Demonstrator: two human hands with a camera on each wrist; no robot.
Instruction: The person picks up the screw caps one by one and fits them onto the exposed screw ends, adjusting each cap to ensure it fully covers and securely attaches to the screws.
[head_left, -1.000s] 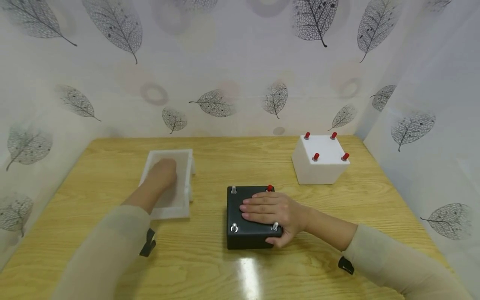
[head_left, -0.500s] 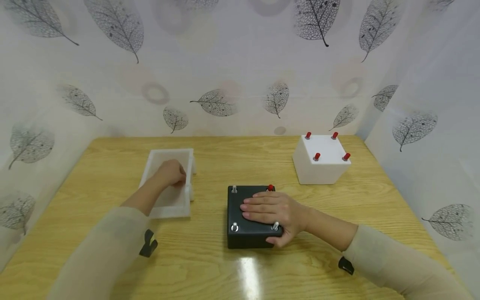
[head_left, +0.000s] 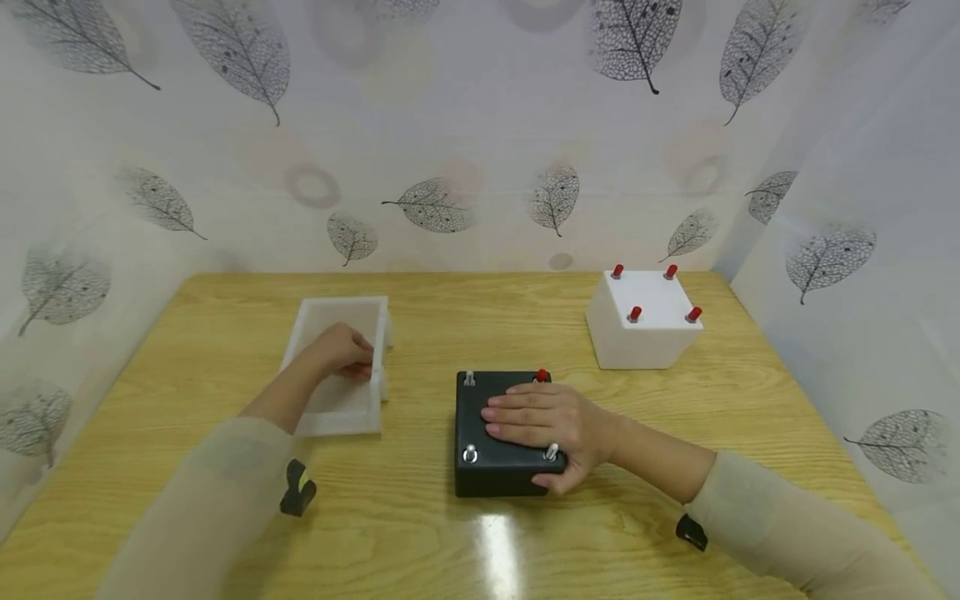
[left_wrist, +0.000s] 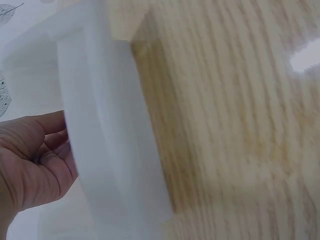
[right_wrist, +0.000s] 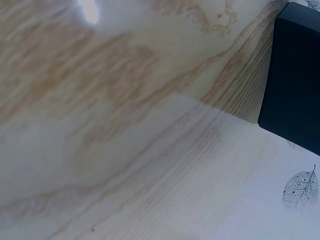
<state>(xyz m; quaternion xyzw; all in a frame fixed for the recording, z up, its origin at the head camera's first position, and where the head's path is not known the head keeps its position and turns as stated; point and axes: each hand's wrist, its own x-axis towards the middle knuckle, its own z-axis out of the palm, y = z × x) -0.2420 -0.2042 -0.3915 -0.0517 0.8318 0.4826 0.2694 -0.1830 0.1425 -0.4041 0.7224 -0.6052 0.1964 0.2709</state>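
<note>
On the wooden table (head_left: 450,542), the left hand (head_left: 341,350) is reaching inside the white tray (head_left: 330,421), fingers curling against its right wall. The right hand (head_left: 551,421) is lying flat, fingers together, on the black box (head_left: 487,471) at centre.

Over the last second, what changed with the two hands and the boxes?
The left hand slid from the middle of the white tray to its right wall, fingers now curled. The right hand stayed flat on the black box; the white box did not move.
</note>
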